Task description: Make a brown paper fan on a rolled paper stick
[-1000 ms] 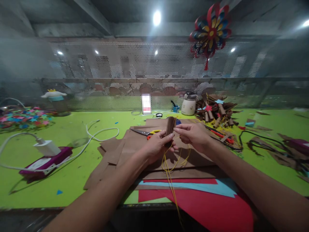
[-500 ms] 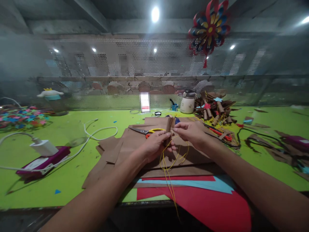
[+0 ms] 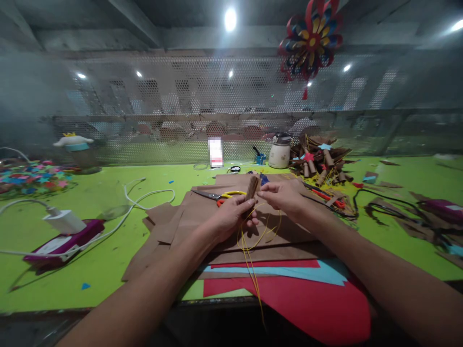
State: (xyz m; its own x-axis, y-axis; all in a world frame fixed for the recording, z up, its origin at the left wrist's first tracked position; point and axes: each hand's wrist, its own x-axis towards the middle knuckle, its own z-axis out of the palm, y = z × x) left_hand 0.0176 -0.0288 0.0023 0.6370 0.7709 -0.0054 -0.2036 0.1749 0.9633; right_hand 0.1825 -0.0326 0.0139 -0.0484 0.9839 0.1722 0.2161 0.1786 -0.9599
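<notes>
My left hand is closed round a small roll of brown paper, which leans a little to the right. Just to its right, my right hand pinches thumb and fingertips together near the yellow string; the string seems to pass between its fingers. Loops of that string hang below both hands, and the loose ends trail over the front edge. Under the hands lie stacked brown paper sheets. Scissors with yellow and red handles rest on the sheets behind my left hand.
Red paper and light blue paper stick out toward the table edge. At the back right is a pile of brown paper rolls beside a white bottle. A white cable and a purple power strip lie left.
The paper roll has tilted to the right in my left hand. My right hand stays close beside it, still pinched. The view has shifted slightly.
</notes>
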